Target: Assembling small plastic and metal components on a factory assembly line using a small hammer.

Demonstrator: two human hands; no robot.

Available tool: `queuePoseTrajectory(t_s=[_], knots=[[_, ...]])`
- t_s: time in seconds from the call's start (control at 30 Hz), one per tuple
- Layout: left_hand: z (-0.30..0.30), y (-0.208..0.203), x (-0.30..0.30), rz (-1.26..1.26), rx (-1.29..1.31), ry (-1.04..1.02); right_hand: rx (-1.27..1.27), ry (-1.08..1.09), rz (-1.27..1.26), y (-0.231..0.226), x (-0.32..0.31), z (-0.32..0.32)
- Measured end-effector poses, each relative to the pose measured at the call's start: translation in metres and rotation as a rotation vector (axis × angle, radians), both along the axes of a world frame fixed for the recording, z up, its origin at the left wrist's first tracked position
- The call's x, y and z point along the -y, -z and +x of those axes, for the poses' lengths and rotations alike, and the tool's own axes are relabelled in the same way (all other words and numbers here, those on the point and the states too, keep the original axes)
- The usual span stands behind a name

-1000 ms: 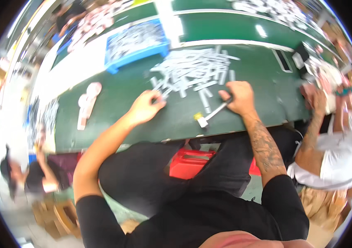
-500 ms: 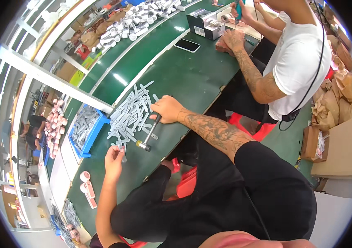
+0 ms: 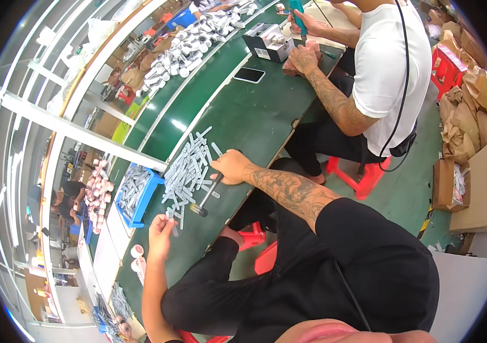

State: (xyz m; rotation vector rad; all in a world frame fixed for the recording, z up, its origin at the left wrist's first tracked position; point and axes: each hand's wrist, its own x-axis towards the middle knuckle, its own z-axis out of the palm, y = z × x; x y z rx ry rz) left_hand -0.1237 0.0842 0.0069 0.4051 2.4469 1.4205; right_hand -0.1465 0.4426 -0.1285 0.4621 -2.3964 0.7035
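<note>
My right hand [image 3: 233, 167] is wrapped around the handle of a small mallet [image 3: 199, 210], whose dark and yellowish head hangs low over the green table. My left hand [image 3: 160, 234] is closed in a pinch at the near end of a heap, its fingertips on a small grey plastic strip [image 3: 175, 228]. Between and beyond my hands spreads the heap of grey plastic strips [image 3: 189, 163], lying criss-cross on the tabletop. One loose strip [image 3: 216, 149] lies just past my right hand.
A blue bin [image 3: 139, 216] of grey strips stands left of the heap. Pink and white round parts [image 3: 137, 251] lie near my left forearm. Further along are a phone [image 3: 249, 75], a box-shaped device [image 3: 267, 41] and a co-worker's hand [image 3: 303, 59]. White parts [image 3: 177, 54] fill the far side.
The whole view has shifted, so the table and heap appear farther right and lower. Both hands keep their grips, with little movement relative to the heap.
</note>
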Motion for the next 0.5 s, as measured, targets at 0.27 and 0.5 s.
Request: queuePoseTrajectory(t_s=[0.27,0.5], knots=[[0.002,-0.008,-0.001,-0.029,0.025,-0.013,0.085,0.017,0.04,-0.002,0.001,-0.001],[-0.007,0.006,0.01,0.017,0.12,0.001,0.097,0.008,0.044,0.001,0.002,-0.001]])
